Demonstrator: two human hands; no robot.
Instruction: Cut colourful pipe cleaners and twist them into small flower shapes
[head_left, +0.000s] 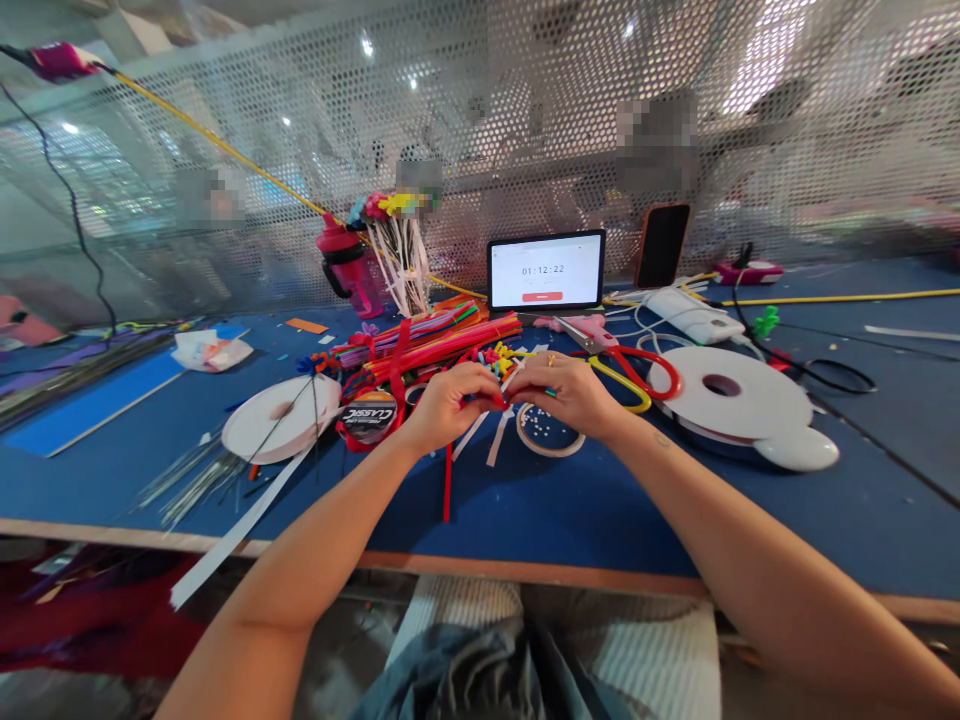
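My left hand [456,402] and my right hand [568,396] meet over the middle of the table, fingertips nearly touching. The fingers of my left hand pinch a small red piece [498,402], perhaps pipe cleaner. A narrow white strip [514,376] shows between the two hands. My right hand is closed too, with a ring on one finger; what it grips is mostly hidden. Below it stands a round ring-like dish [552,452] with small white beads. A red pipe cleaner [448,490] and a white ribbon piece [499,440] lie below my hands.
Behind are bundled pipe cleaners [450,345], red-handled scissors [637,372] and a tablet [545,270]. White spools [255,420] [757,385] flank my arms. A pink bottle [352,265] and finished-looking flowers [401,250] stand at the back, before a perforated metal screen [465,100].
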